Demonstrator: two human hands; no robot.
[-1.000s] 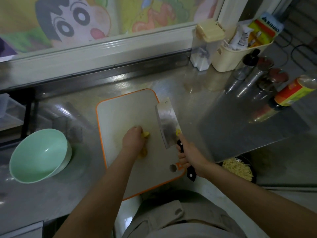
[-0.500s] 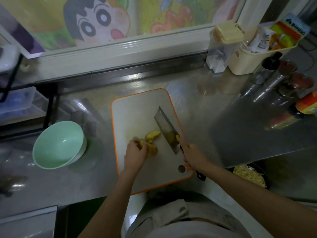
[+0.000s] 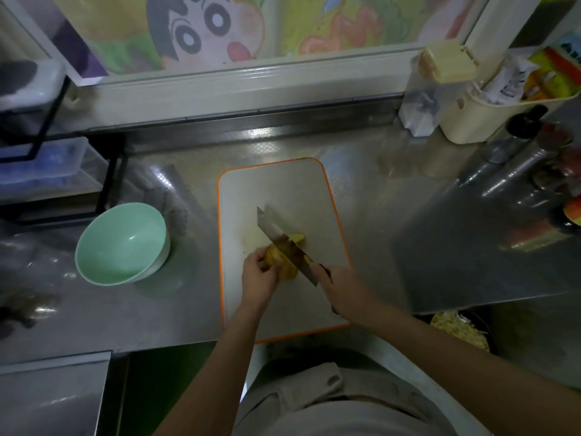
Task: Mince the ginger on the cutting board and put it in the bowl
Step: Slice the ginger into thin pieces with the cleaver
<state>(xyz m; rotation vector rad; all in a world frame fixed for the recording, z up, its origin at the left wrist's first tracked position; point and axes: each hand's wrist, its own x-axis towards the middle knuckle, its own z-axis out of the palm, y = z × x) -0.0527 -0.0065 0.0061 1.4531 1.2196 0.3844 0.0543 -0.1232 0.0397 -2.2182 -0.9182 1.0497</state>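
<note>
- The board (image 3: pixel 283 190), white with an orange rim, is laid on the steel surface (image 3: pixel 188 309) at the middle of the view, its long sides running from 12 to 6 o'clock
- The ginger (image 3: pixel 287 269) is found on the board, a little toward 6 o'clock from its middle. It is seen as a few yellow pieces lying close together, one of them on the 1 o'clock side of the blade
- The left hand (image 3: pixel 257 276) is set at 8 o'clock of the ginger. Its fingers (image 3: pixel 254 262) are curled and closed on the nearest piece, which is held against the board
- The right hand (image 3: pixel 339 289) is placed at 4 o'clock of the ginger, and its fingers are wrapped tight round the dark handle of the knife (image 3: pixel 281 243)
- The blade is slanted from 11 to 5 o'clock across the ginger and is seen nearly edge-on. Whether its edge is touching the board cannot be told
- The bowl (image 3: pixel 103 234), pale green, is stood on the surface at 9 o'clock of the board, apart from it
- A pan (image 3: pixel 490 338) with pale shredded food is partly seen at 4 o'clock, past the near edge of the surface
- A cream caddy (image 3: pixel 471 121) filled with packets is stood at 1 o'clock against the back wall, with a clear container (image 3: pixel 423 99) just beside it at its 9 o'clock
- Some bottles (image 3: pixel 515 143) are grouped at 2 o'clock, blurred
- A cartoon picture (image 3: pixel 204 29) is seen on the window at 12 o'clock
</note>
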